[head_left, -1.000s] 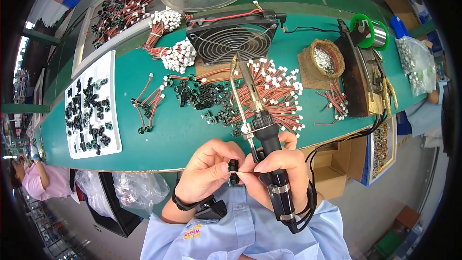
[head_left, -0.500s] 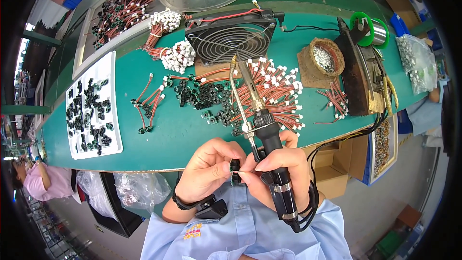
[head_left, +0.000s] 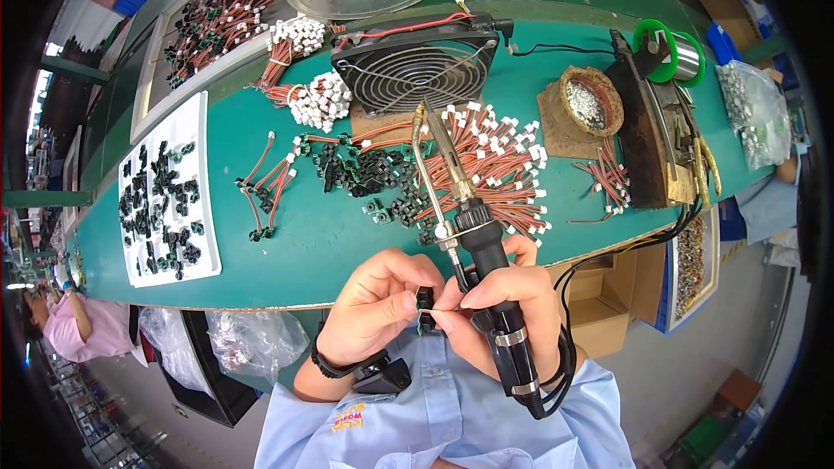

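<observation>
My left hand (head_left: 372, 302) is closed, thumb and forefinger pinching a small black part (head_left: 425, 299) close to my shirt front. My right hand (head_left: 532, 304) wraps round a black soldering iron (head_left: 492, 247) with a metal feed tube along its side; its tip points away, toward the fan (head_left: 417, 69). The right fingertips also reach the small part, where a thin wire end shows between the hands. Past the iron lie a heap of black and green parts (head_left: 352, 169) and a fan of red-brown wires with white connectors (head_left: 499, 174).
On the left, a white tray (head_left: 208, 208) holds rows of black parts. Bundled wires (head_left: 321, 102) lie by the fan. To the right are a round pot of solder bits (head_left: 584, 102), a green solder spool (head_left: 669, 54) and an iron stand (head_left: 647, 139). Cables hang over the table's front edge.
Both hands and the soldering iron hold almost the same place. The small part between my fingers has shifted very slightly.
</observation>
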The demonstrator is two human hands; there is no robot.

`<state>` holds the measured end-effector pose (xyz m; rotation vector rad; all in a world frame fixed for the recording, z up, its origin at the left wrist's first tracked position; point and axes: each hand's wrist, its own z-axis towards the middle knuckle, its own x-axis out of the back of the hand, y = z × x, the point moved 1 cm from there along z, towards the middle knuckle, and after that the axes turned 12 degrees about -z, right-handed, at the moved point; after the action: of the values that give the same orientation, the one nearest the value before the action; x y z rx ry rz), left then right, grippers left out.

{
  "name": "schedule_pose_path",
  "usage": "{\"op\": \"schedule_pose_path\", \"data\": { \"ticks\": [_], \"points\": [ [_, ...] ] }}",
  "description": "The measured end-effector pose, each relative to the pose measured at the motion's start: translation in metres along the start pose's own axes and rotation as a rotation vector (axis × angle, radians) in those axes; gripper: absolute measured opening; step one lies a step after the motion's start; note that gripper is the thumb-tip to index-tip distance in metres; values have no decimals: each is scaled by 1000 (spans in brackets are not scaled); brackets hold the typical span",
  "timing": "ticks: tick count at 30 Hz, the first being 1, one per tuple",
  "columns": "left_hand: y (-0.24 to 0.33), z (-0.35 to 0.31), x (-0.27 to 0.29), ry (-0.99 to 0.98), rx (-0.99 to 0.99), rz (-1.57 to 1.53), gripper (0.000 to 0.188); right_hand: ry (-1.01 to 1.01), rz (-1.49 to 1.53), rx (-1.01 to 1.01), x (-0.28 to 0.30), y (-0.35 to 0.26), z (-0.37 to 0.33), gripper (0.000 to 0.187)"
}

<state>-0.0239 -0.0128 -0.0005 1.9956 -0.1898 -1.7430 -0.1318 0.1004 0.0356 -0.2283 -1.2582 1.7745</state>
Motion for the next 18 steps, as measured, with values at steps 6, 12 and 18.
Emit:
{"op": "schedule_pose_path", "data": {
  "ticks": [6, 12, 18],
  "points": [
    [0, -1, -1, 24, -15, 45, 16, -7, 11, -15, 0, 2, -2, 39],
    [0, 0, 1, 4, -45, 81, 16, -48, 6, -23, 3, 2, -1, 38],
    [-1, 0, -2, 1, -41, 74, 17, -16, 19, -26, 3, 2, 0, 37]
  ]
}}
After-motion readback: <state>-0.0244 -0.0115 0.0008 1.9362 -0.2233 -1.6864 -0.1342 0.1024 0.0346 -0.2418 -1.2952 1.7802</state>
